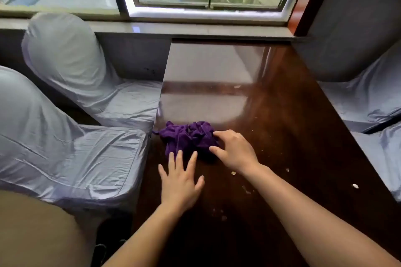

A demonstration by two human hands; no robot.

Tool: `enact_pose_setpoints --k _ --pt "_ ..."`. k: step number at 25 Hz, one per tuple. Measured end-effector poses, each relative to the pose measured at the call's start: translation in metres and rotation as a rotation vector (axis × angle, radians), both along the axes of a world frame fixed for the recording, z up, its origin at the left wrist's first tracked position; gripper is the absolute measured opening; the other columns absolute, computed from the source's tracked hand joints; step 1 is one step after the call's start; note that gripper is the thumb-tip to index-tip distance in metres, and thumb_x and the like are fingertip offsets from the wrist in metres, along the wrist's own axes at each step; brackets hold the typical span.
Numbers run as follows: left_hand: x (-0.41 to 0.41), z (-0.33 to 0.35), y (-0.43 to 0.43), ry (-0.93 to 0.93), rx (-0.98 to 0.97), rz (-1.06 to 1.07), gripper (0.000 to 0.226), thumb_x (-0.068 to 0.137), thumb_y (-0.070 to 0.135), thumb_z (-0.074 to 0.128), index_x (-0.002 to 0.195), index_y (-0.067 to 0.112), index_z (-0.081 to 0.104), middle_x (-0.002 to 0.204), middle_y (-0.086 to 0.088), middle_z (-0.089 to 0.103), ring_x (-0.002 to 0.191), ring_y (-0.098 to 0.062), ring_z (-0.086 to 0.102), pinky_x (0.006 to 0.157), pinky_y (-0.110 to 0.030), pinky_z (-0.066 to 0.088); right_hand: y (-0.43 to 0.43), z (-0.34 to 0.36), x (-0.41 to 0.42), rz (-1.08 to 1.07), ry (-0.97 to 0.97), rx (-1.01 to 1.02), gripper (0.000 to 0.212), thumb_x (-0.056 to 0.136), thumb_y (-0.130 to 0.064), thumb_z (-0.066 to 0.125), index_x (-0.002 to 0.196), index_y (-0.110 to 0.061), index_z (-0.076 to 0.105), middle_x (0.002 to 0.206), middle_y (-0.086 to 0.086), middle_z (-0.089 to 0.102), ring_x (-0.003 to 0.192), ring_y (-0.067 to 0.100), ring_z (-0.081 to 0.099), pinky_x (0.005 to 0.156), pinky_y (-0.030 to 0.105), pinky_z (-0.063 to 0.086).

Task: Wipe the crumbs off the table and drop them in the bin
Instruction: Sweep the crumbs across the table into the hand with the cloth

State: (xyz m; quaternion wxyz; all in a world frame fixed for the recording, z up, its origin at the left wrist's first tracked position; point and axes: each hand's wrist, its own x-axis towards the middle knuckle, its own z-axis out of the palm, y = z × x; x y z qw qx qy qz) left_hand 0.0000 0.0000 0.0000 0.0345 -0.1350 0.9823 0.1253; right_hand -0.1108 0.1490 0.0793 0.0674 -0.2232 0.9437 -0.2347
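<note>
Both forearms reach in over the dark glossy table point(282, 97). Left hand point(181, 182) spread flat, fingertips at the near edge of the crumpled purple cloth point(186, 136). Right hand point(233, 149) curled loosely on the cloth's right side, not yet gripping. Crumbs point(233, 173) lie scattered right of and nearer than the cloth. No bin in view. Best approach, likely: bunch cloth into a firm pad, sweep crumbs toward one edge, cup the free hand below.
</note>
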Motion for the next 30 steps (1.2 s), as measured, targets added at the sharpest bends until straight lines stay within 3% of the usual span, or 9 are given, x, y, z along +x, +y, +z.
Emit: enact_pose_setpoints --k 3,7,10,13,16,19,24,28,30 --pt "-0.005 -0.04 0.012 -0.083 -0.025 0.027 0.071 0.086 0.065 0.024 0.15 0.044 0.0 0.164 -0.01 0.003 0.149 -0.031 -0.011 0.114 -0.066 0.002 -0.009 -0.039 -0.015 0.043 -0.049 0.055 0.054 0.09 -0.042 0.063 0.139 -0.026 0.05 0.136 0.002 0.056 0.127 0.027 0.049 0.103 0.041 0.046" --pt "0.002 -0.073 0.011 -0.027 -0.135 0.042 0.068 0.088 0.064 0.028 0.151 0.038 0.02 0.16 -0.014 0.022 0.15 -0.035 0.005 0.114 -0.067 0.004 -0.025 -0.076 -0.04 0.034 0.008 0.047 0.063 0.087 -0.036 0.068 0.144 -0.025 0.042 0.148 0.002 0.042 0.133 0.03 0.039 0.104 0.043 0.046" --pt "-0.001 -0.082 0.009 0.006 -0.138 0.048 0.067 0.086 0.063 0.037 0.148 0.038 0.029 0.156 -0.014 0.032 0.148 -0.036 0.015 0.114 -0.067 0.01 -0.044 -0.094 -0.065 0.081 0.044 0.118 0.082 0.084 -0.044 0.07 0.152 -0.034 0.026 0.162 0.004 0.021 0.144 0.032 0.022 0.112 0.046 0.036" --pt "-0.002 -0.084 0.008 0.017 -0.134 0.048 0.067 0.084 0.062 0.04 0.146 0.04 0.03 0.155 -0.013 0.035 0.147 -0.035 0.019 0.114 -0.065 0.013 -0.061 -0.105 -0.084 0.164 -0.081 0.251 0.093 0.079 -0.048 0.073 0.152 -0.044 0.015 0.167 0.005 0.006 0.149 0.037 0.011 0.116 0.05 0.028" --pt "0.0 -0.087 0.005 0.032 -0.122 0.058 0.064 0.085 0.06 0.039 0.145 0.042 0.031 0.154 -0.012 0.036 0.147 -0.033 0.021 0.114 -0.063 0.014 -0.068 -0.105 -0.085 0.154 -0.033 0.294 0.07 0.078 -0.042 0.071 0.141 -0.035 0.043 0.153 0.009 0.035 0.131 0.04 0.036 0.107 0.046 0.039" --pt "0.001 -0.087 0.004 0.053 -0.112 0.061 0.061 0.085 0.057 0.039 0.144 0.041 0.035 0.153 -0.012 0.038 0.146 -0.032 0.023 0.114 -0.062 0.015 -0.051 -0.093 -0.07 0.03 -0.071 -0.008 0.05 0.077 -0.03 0.07 0.125 -0.025 0.061 0.125 0.009 0.06 0.111 0.034 0.054 0.096 0.039 0.047" --pt "0.002 -0.081 0.007 0.066 -0.092 0.087 0.061 0.083 0.054 0.035 0.141 0.038 0.045 0.151 -0.014 0.041 0.144 -0.034 0.027 0.114 -0.063 0.016 0.08 -0.058 -0.03 -0.272 -0.215 -0.51 0.039 0.065 -0.023 0.071 0.104 -0.03 0.07 0.1 -0.006 0.073 0.092 0.012 0.068 0.085 0.029 0.053" --pt "0.001 -0.075 0.01 0.062 -0.084 0.087 0.065 0.082 0.054 0.031 0.142 0.034 0.045 0.151 -0.018 0.04 0.144 -0.036 0.026 0.112 -0.064 0.013 0.24 -0.035 -0.01 -0.562 -0.094 -0.433 0.036 0.065 -0.023 0.075 0.091 -0.046 0.066 0.086 -0.022 0.072 0.076 -0.008 0.064 0.07 0.007 0.046" --pt "0.002 -0.072 0.013 0.056 -0.081 0.095 0.067 0.082 0.054 0.029 0.143 0.033 0.044 0.151 -0.019 0.038 0.144 -0.037 0.025 0.112 -0.064 0.012 0.308 -0.036 -0.012 -0.695 -0.033 -0.29 0.035 0.072 -0.018 0.079 0.09 -0.043 0.063 0.09 -0.012 0.07 0.083 0.007 0.066 0.074 0.017 0.048"
